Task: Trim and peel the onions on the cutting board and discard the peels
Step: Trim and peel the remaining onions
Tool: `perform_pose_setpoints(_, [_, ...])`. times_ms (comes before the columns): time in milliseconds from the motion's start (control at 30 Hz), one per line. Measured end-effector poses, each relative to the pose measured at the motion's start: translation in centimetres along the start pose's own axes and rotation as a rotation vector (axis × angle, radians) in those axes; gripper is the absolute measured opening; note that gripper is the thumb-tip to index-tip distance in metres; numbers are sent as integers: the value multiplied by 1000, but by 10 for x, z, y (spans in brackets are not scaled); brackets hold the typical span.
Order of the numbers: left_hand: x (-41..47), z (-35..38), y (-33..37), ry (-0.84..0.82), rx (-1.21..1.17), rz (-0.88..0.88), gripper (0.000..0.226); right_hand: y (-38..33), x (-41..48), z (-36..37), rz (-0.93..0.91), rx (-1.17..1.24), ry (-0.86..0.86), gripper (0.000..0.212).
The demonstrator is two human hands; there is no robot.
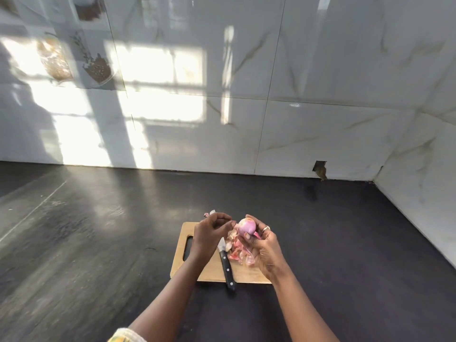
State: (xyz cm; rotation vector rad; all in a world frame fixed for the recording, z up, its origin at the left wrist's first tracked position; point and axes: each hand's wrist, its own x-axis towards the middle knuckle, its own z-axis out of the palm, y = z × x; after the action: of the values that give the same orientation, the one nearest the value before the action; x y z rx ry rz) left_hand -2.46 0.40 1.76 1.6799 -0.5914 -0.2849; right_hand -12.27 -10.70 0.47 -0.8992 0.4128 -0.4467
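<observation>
The right hand (262, 245) is gripping a partly peeled red onion (247, 226) at its fingertips above the wooden cutting board (214, 270); the left hand (209, 230) is hovering just beside it, fingers curled, pinching anything or not I cannot tell

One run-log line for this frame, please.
right hand: holds onion over cutting board | left hand: alongside, contents unclear | knife: lying on board | peels: piled on board
</observation>
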Motion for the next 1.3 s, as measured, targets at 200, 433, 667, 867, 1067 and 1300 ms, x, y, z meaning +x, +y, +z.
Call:
perform_pose_setpoints(200, [-3, 1, 4, -60, 129, 125, 19, -3, -5, 2, -82, -205, 7, 56])
perform_pose_setpoints(433, [-4, 4, -1, -75, 320, 289, 30, -3, -7, 5, -135, -308, 20, 52])
perform_pose_setpoints(667, [-5, 11, -9, 21, 316, 337, 22, 0, -5, 5, -203, -420, 59, 52])
perform_pose_setpoints(867, [-5, 14, -10, 33, 314, 362, 14, 3, -3, 5, -223, -423, 55, 51])
perform_pose_setpoints(1067, [-9, 14, -12, 69, 270, 322, 23, 4, -3, 7, -239, -421, 64, 52])
perform_pose_setpoints(1300, [-10, 13, -10, 81, 292, 313, 19, 7, -3, 7, -258, -447, 51, 52])
